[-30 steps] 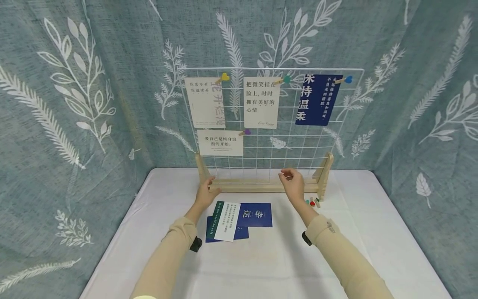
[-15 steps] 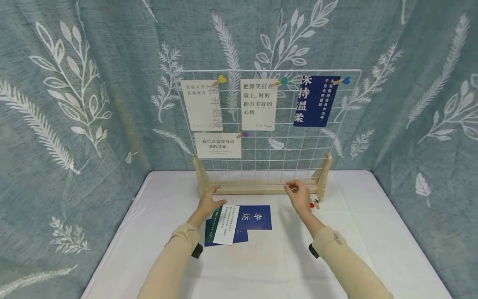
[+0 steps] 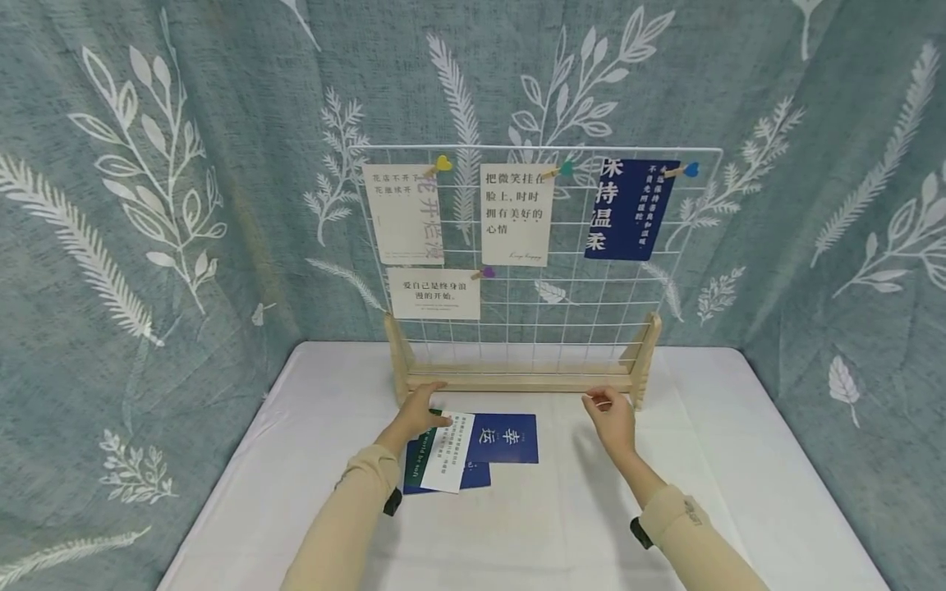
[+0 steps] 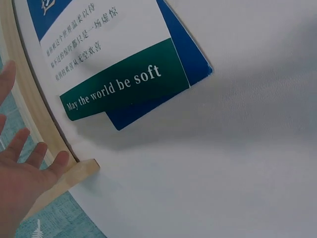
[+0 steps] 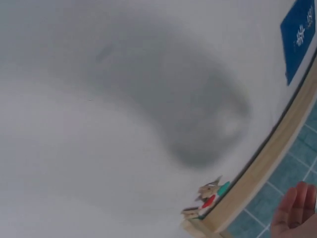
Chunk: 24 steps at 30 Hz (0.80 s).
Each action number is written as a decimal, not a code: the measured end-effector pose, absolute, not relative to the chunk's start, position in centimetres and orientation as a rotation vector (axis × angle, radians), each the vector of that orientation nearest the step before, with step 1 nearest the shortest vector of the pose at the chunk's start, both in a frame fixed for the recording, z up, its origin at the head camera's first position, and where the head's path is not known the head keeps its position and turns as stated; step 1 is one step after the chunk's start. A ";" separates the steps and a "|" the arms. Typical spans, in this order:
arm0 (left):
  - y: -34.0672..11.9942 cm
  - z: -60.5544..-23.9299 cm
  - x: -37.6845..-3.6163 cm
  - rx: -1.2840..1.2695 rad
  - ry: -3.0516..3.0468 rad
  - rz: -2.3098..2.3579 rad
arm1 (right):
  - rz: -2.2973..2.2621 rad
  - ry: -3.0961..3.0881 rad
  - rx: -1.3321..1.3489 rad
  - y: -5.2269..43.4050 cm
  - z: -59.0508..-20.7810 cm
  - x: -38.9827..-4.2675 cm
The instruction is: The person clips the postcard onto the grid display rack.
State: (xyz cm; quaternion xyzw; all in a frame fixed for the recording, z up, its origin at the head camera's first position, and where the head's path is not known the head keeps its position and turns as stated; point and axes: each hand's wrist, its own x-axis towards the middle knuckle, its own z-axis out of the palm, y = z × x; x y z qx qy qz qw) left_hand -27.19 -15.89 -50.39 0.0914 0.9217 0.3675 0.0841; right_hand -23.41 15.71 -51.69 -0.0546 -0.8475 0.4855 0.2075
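Left hand (image 3: 415,413) rests open-gripped on white card (image 3: 446,441); right hand (image 3: 612,416) seemingly loose, empty.

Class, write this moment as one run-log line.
left hand: open, over white card | right hand: open, above table | grid rack: upright

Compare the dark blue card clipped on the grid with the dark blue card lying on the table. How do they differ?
The dark blue card on the grid hangs upright, slightly tilted, in portrait format, held by a blue heart clip. The dark blue card on the table lies flat in landscape format, unclipped, partly covered by a white and green card. Both show white Chinese characters.
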 end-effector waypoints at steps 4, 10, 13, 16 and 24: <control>-15.8 -50.5 -27.2 0.309 2.732 1.008 | 1.334 -2.393 -0.125 16.4 -52.1 -22.9; -15.5 -49.6 -27.0 0.335 2.670 0.647 | 1.345 -2.317 0.142 17.8 -53.6 -22.8; -15.4 -49.1 -27.0 0.332 2.631 0.509 | 1.340 -2.326 0.191 18.1 -53.5 -22.5; -15.1 -48.7 -27.1 0.364 2.634 0.462 | 1.295 -2.422 0.102 18.0 -52.4 -21.8; -15.2 -49.3 -27.8 0.462 2.690 0.392 | 1.228 -2.585 0.026 18.9 -52.2 -20.9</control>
